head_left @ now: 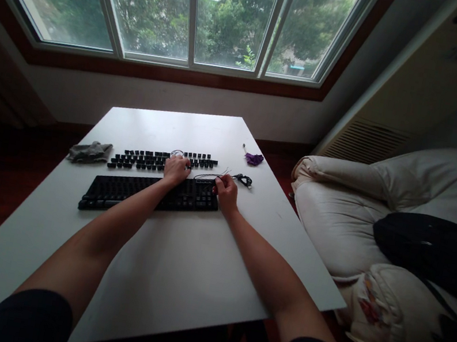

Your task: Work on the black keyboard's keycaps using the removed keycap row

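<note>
A black keyboard (pixel 141 194) lies across the white table (pixel 175 279). Behind it runs a row of loose black keycaps (pixel 143 159). My left hand (pixel 176 170) rests between the keycap row and the keyboard's back edge, fingers curled; what it holds is too small to make out. My right hand (pixel 227 193) is at the keyboard's right end, fingers pinched near the thin black cable (pixel 244 180) that coils just beyond it.
A grey cloth (pixel 89 152) lies left of the keycaps. A small purple object (pixel 253 158) sits near the table's right edge. A white sofa (pixel 399 223) with a black bag (pixel 434 252) stands to the right. Windows fill the far wall.
</note>
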`<state>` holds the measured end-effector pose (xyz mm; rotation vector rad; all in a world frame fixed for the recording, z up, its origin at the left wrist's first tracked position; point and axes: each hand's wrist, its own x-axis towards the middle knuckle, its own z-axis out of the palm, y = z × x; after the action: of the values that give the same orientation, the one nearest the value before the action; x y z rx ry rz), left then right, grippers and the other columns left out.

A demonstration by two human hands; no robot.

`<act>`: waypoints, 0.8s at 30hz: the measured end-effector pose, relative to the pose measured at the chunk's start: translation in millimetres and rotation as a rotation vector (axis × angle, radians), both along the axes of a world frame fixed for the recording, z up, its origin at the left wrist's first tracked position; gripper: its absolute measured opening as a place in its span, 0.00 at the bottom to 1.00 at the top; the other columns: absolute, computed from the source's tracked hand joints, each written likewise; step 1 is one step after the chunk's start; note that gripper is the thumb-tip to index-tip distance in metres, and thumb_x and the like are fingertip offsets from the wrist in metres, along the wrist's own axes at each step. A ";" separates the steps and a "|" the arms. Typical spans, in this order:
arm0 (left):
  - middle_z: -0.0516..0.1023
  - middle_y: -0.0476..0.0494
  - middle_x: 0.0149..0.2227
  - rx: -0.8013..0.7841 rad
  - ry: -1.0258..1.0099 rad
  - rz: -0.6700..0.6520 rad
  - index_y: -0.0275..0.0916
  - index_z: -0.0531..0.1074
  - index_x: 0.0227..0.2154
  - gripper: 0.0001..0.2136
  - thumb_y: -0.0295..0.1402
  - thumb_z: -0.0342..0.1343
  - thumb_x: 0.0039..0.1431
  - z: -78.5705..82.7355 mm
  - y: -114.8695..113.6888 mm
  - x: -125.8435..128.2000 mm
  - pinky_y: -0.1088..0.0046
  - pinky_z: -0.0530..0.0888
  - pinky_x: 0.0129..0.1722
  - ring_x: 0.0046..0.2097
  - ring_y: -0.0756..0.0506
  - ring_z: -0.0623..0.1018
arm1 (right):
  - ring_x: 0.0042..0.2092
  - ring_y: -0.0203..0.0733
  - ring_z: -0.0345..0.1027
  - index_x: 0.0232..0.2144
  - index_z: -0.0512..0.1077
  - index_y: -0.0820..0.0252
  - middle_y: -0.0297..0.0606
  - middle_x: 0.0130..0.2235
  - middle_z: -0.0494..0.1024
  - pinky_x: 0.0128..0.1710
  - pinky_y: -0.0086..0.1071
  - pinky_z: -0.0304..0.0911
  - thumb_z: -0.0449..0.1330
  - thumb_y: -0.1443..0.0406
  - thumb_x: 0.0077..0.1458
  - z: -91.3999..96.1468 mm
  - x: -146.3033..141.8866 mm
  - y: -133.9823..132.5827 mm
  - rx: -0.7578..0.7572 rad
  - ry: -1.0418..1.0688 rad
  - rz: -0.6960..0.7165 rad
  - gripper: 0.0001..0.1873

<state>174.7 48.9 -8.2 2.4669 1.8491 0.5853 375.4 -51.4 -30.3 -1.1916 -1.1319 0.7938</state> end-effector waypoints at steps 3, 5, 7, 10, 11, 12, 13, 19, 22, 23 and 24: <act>0.75 0.38 0.46 0.008 -0.022 -0.012 0.44 0.78 0.41 0.09 0.37 0.57 0.60 2.1 -10.1 2.2 0.57 0.67 0.50 0.53 0.35 0.70 | 0.24 0.38 0.68 0.28 0.62 0.53 0.27 0.23 0.67 0.26 0.31 0.64 0.58 0.50 0.56 -0.3 -0.2 0.3 -0.001 0.000 -0.002 0.16; 0.75 0.38 0.46 0.012 -0.042 -0.038 0.44 0.78 0.40 0.09 0.37 0.55 0.62 2.6 -20.4 2.3 0.58 0.67 0.50 0.52 0.36 0.70 | 0.25 0.39 0.68 0.29 0.62 0.53 0.28 0.23 0.68 0.27 0.32 0.65 0.57 0.50 0.57 0.2 -0.7 0.3 0.009 -0.002 -0.001 0.15; 0.76 0.39 0.44 0.028 -0.068 -0.071 0.44 0.78 0.40 0.09 0.37 0.54 0.63 2.0 -32.9 0.7 0.58 0.67 0.49 0.51 0.36 0.71 | 0.27 0.40 0.70 0.31 0.63 0.53 0.30 0.26 0.71 0.29 0.33 0.66 0.56 0.50 0.58 1.2 -1.8 -0.3 0.026 -0.025 -0.012 0.15; 0.76 0.40 0.43 0.060 -0.100 -0.161 0.45 0.79 0.40 0.09 0.37 0.54 0.64 -0.1 -54.2 -3.1 0.58 0.68 0.48 0.48 0.38 0.72 | 0.32 0.43 0.73 0.34 0.64 0.52 0.34 0.30 0.75 0.33 0.34 0.68 0.53 0.49 0.61 3.6 -4.2 -2.4 0.053 -0.076 -0.034 0.15; 0.76 0.41 0.43 0.067 -0.106 -0.195 0.45 0.79 0.39 0.09 0.37 0.54 0.64 -0.8 -61.6 -4.0 0.58 0.68 0.48 0.48 0.38 0.72 | 0.34 0.43 0.74 0.34 0.65 0.52 0.35 0.31 0.76 0.34 0.34 0.68 0.53 0.49 0.61 4.4 -5.1 -3.3 0.062 -0.086 -0.036 0.15; 0.76 0.41 0.43 0.074 -0.115 -0.227 0.45 0.79 0.38 0.08 0.37 0.55 0.63 -1.4 -68.9 -4.6 0.58 0.68 0.48 0.48 0.38 0.72 | 0.34 0.44 0.74 0.35 0.65 0.52 0.35 0.31 0.77 0.35 0.35 0.68 0.53 0.48 0.62 5.1 -6.0 -4.3 0.069 -0.092 -0.034 0.15; 0.77 0.41 0.43 0.081 -0.123 -0.260 0.45 0.78 0.38 0.08 0.37 0.55 0.63 -1.9 -76.0 -4.8 0.58 0.68 0.48 0.48 0.38 0.72 | 0.35 0.44 0.74 0.36 0.66 0.52 0.35 0.31 0.78 0.36 0.35 0.69 0.53 0.48 0.62 5.8 -6.8 -5.3 0.075 -0.096 -0.026 0.16; 0.77 0.42 0.42 0.125 -0.124 -0.340 0.45 0.77 0.40 0.07 0.36 0.55 0.63 -4.1 -107.7 -1.1 0.56 0.68 0.50 0.48 0.39 0.73 | 0.32 0.46 0.75 0.39 0.70 0.52 0.34 0.29 0.77 0.35 0.36 0.68 0.56 0.48 0.60 8.3 -10.7 -10.4 0.096 -0.138 0.049 0.17; 0.77 0.42 0.43 0.131 -0.104 -0.370 0.45 0.77 0.40 0.07 0.35 0.56 0.64 -4.7 -114.1 -0.7 0.56 0.67 0.50 0.47 0.39 0.73 | 0.33 0.46 0.75 0.41 0.72 0.52 0.35 0.29 0.78 0.36 0.36 0.68 0.56 0.49 0.61 10.2 -12.6 -12.8 0.122 -0.222 0.068 0.16; 0.77 0.42 0.43 0.133 -0.100 -0.371 0.45 0.77 0.41 0.07 0.35 0.55 0.64 -4.8 -115.2 -1.0 0.56 0.67 0.51 0.48 0.39 0.73 | 0.33 0.46 0.75 0.41 0.73 0.52 0.35 0.30 0.78 0.37 0.36 0.68 0.56 0.49 0.62 10.9 -13.3 -13.6 0.131 -0.252 0.071 0.16; 0.77 0.42 0.43 0.133 -0.095 -0.371 0.45 0.77 0.41 0.07 0.35 0.55 0.64 -4.8 -115.9 -1.5 0.56 0.67 0.50 0.48 0.39 0.73 | 0.34 0.46 0.75 0.42 0.74 0.52 0.35 0.30 0.78 0.38 0.37 0.68 0.55 0.49 0.62 11.5 -14.0 -14.2 0.140 -0.278 0.070 0.16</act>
<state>173.2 -67.0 -13.0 2.7121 1.3093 0.8058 361.4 -65.6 -18.8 -1.1736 -1.4398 0.6023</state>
